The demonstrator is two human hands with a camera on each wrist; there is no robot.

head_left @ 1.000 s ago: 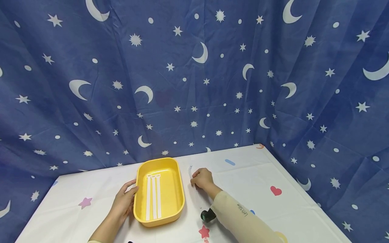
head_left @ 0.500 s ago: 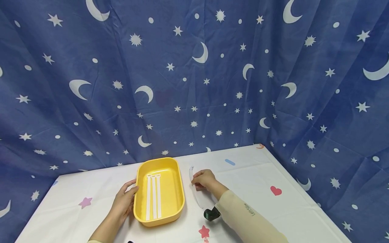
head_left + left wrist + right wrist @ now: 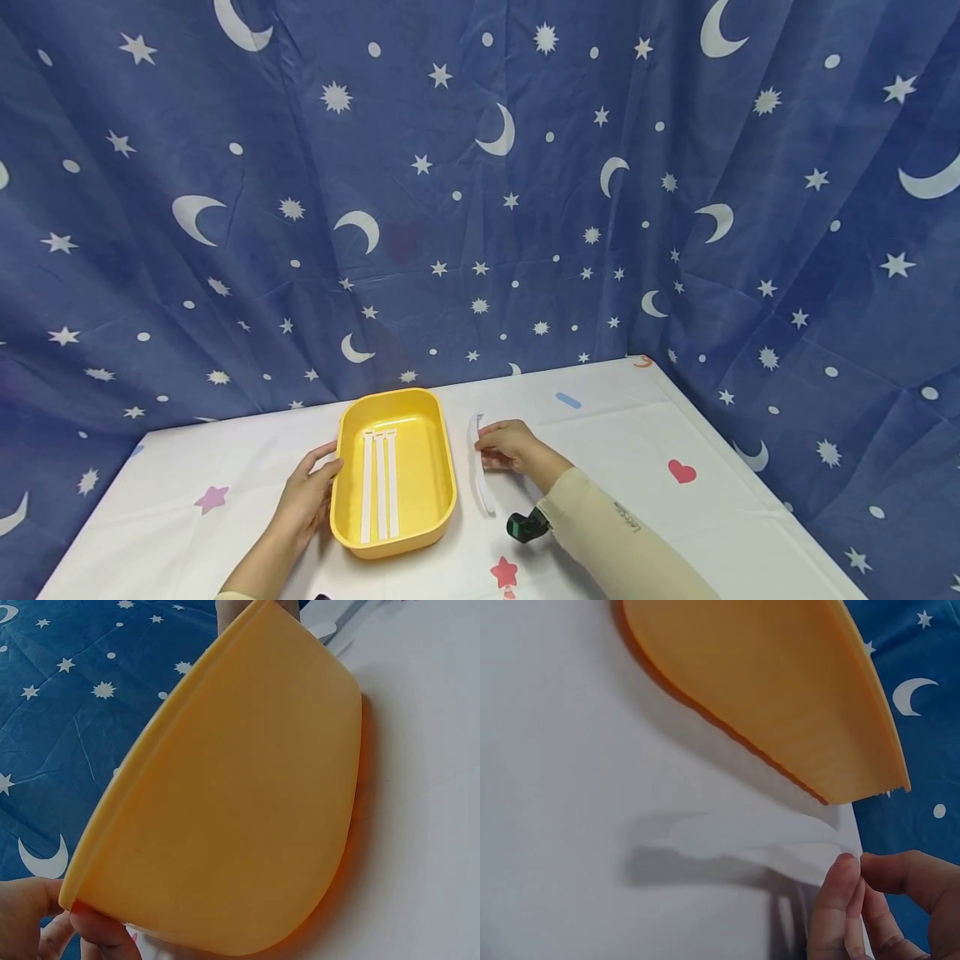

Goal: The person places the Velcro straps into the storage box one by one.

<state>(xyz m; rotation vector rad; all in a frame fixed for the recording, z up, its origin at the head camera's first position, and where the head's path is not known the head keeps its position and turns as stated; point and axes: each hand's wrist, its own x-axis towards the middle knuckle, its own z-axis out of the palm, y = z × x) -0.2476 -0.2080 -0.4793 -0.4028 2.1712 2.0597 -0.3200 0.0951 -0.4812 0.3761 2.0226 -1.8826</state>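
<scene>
In the head view a yellow plastic tray (image 3: 422, 483) stands on the table, with 3 white straps (image 3: 381, 487) lying lengthwise inside it. Each has a slotted head at the far end, like a hook-and-loop cable tie. My left hand (image 3: 303, 496) grips the tray's left rim; thumb and fingers pinch that edge in the left wrist view. To the right of the tray, my right hand (image 3: 510, 446) pinches another white strap (image 3: 480, 479) near its upper middle. In the right wrist view this strap (image 3: 735, 834) bows slightly above the table, its shadow below it.
A white tablecloth (image 3: 615, 467) with coloured shapes covers the table. Behind and to the right hangs a blue curtain (image 3: 450, 208) with moons and stars. A dark wrist-worn device (image 3: 527, 525) sits under the right sleeve (image 3: 600, 517).
My right hand has shifted slightly right with the strap, which has turned to show more of its white face and appears raised. The left hand and tray have stayed put.
</scene>
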